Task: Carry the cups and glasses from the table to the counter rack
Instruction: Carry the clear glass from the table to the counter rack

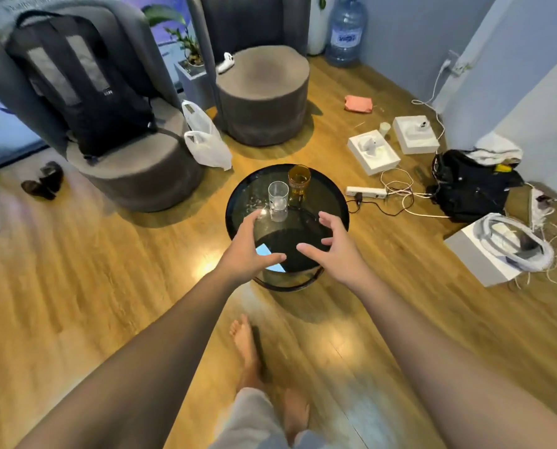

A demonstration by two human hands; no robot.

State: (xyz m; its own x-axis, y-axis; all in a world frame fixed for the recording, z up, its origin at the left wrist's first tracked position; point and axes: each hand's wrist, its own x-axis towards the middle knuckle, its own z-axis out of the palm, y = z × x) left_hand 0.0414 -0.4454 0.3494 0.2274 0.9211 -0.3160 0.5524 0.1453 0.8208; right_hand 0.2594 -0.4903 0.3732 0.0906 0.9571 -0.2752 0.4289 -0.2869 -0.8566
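Observation:
A clear glass (278, 200) stands upright on the far half of a small round dark glass table (330, 202). Just behind it and to its right stands an amber glass (299, 184). My left hand (249, 249) reaches over the table's near left part, fingers spread, its fingertips a short way from the clear glass. My right hand (333, 244) hovers over the near right part of the table, fingers curled apart, holding nothing. Neither hand touches a glass.
Two round grey chairs stand behind the table, the left chair (134, 170) carrying a black backpack (82, 85), with a white plastic bag (205, 137) between them. On the right floor lie white boxes (372, 152), a power strip (366, 191) with cables and a black bag (468, 186). My bare feet (248, 348) stand on wood floor.

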